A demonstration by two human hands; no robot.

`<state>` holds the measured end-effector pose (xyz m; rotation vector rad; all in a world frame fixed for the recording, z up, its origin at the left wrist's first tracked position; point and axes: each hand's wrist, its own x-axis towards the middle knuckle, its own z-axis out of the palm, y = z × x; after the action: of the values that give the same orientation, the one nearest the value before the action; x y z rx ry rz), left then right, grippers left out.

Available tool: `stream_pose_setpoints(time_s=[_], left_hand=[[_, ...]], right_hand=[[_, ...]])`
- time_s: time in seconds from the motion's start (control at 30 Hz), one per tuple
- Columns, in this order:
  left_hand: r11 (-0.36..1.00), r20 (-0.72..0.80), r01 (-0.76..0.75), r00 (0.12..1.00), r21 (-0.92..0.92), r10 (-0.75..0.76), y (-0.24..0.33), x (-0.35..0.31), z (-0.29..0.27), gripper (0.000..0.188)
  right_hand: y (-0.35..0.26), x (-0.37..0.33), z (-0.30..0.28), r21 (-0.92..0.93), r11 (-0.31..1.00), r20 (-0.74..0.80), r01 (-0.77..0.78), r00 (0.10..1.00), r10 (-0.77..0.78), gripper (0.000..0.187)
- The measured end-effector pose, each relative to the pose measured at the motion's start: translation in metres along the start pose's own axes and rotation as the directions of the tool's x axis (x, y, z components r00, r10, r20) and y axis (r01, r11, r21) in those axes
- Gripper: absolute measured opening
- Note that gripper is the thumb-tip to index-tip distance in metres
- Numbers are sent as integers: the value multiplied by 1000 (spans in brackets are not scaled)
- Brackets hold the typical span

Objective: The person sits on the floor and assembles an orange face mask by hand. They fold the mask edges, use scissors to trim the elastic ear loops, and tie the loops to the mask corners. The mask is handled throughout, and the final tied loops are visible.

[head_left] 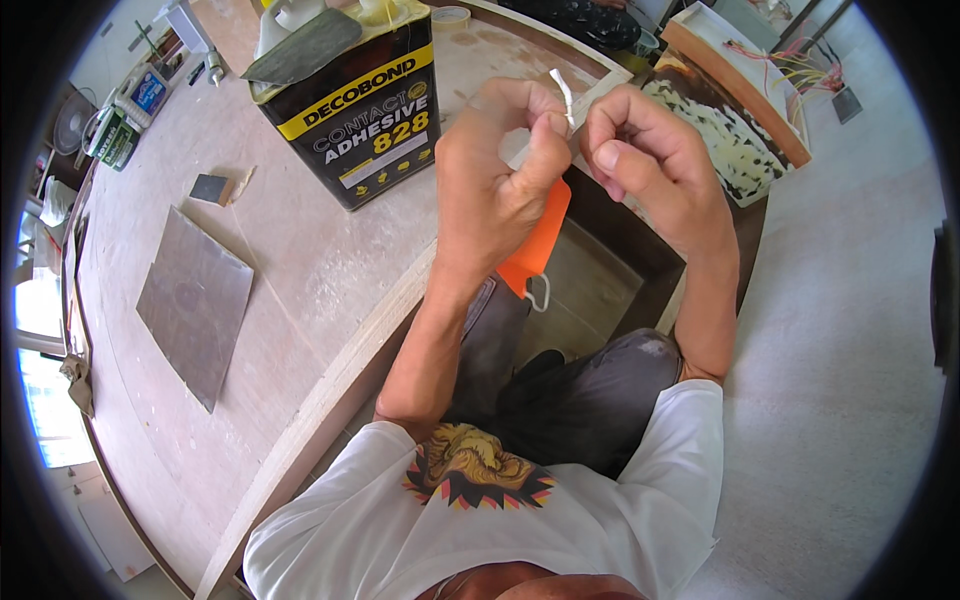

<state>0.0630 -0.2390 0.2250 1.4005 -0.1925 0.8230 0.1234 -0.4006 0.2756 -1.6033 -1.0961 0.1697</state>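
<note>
My left hand [503,170] is closed in a pinch above the table's edge. A short twisted white cord [565,95] sticks up from between its thumb and forefinger. Below that hand hangs a flat orange piece [540,245], partly hidden behind the palm, with a white loop [541,292] at its lower corner. Close beside it, my right hand [650,165] has its fingers curled in and thumb pressed to them; whatever they pinch, if anything, cannot be made out. Left of my hands, a black and yellow adhesive can [350,110] stands on the table.
On the pale wooden table [330,270] lie a grey sheet [195,305] and a small dark block [211,189]. Bottles [140,100] and a tape roll [450,18] sit farther back. A speckled box [730,140] stands at right. The table's raised rim runs beside my left arm.
</note>
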Motion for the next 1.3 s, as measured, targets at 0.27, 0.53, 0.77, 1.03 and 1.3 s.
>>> stream_pose_setpoints(time_s=[0.27,0.53,0.77,1.03,1.3], left_hand=[[953,106,82,993,-292,-53,6,1,0,14],[911,140,213,975,-352,-173,8,-1,3,18],[967,86,62,995,-247,-42,5,-2,6,16],[908,99,-360,933,214,346,2,6,-2,16],[998,75,5,997,-65,-1,4,1,0,15]], right_hand=[[1,13,14,-465,792,-143,395,850,-508,20],[4,15,5,-612,629,-36,479,778,-628,19],[4,9,1,-310,889,-117,336,915,-386,7],[0,8,-3,-431,851,-98,300,922,-375,5],[0,6,0,-396,871,-72,292,935,-346,6]])
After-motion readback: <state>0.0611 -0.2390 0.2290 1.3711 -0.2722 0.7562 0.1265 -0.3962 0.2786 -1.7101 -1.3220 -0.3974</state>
